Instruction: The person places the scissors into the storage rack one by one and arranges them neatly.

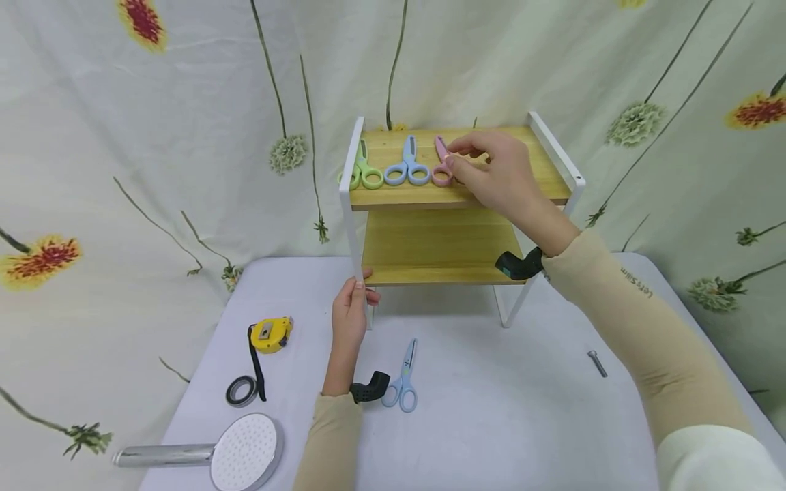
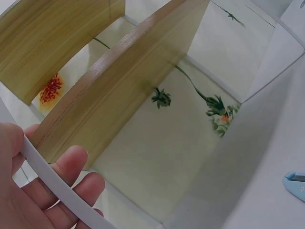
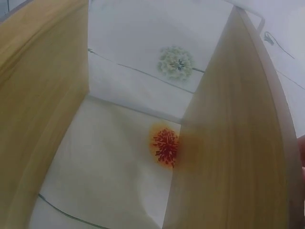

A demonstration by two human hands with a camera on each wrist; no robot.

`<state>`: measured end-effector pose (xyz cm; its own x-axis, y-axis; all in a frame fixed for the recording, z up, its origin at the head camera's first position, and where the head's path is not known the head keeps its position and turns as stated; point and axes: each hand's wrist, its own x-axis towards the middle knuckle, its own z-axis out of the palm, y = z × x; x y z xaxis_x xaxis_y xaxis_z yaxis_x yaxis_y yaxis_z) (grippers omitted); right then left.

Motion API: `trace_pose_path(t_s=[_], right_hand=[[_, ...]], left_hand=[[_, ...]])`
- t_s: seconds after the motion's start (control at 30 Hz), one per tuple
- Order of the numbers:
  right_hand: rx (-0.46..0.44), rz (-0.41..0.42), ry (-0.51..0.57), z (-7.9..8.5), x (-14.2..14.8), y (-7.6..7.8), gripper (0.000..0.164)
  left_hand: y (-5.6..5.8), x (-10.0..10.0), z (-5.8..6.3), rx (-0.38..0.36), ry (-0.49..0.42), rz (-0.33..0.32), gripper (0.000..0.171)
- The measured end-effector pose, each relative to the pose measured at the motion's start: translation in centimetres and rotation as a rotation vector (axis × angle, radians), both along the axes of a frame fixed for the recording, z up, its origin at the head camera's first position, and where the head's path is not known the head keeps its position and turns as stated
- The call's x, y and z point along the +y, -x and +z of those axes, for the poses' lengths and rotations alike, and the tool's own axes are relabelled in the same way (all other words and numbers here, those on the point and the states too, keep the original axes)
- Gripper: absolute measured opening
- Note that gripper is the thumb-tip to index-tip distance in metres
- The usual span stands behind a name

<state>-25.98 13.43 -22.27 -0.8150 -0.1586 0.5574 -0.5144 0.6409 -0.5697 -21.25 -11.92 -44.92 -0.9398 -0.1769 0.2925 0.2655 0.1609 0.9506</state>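
creased, flower-printed cloth (image 1: 202, 136) hangs behind a two-tier rack, its boards of yellowish, straight-grained wood. on the top board (image 1: 546, 170), right of the middle of its front edge, the pink scissors (image 1: 443, 155) lie just left of the right hand's (image 1: 496, 167) fingertips, long axis running front to back, handles toward the front edge, tip leaning slightly left. thumb and forefinger seem to pinch their right side; the right hand is clearly the nearer one. the left hand (image 1: 350, 312), lower down, has its fingers curled around the smooth, flat white frame (image 1: 352, 239). looped, plastic-looking blue scissors (image 1: 409, 160) and green scissors (image 1: 364, 164) fan toward the board's left end.
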Motion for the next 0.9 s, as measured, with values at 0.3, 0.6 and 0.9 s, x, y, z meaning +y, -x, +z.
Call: trace_pose_path(t_s=[0.3,0.6,0.9], right_hand=[[0.289,0.151,0.142,-2.9,1.5,-3.3,0.015],[0.374,0.285,0.242,-8.9,1.8,-8.0,0.013],[0.051,0.36,0.422,-15.8,0.8,-11.1,0.018]], left_hand=[[-0.1,-0.1,0.1,-0.029,0.009,0.015,0.033],[0.1,0.0,0.1,-0.035,-0.007,0.003,0.034],[0.1,0.2,-0.1,-0.023,-0.023,0.011,0.034]])
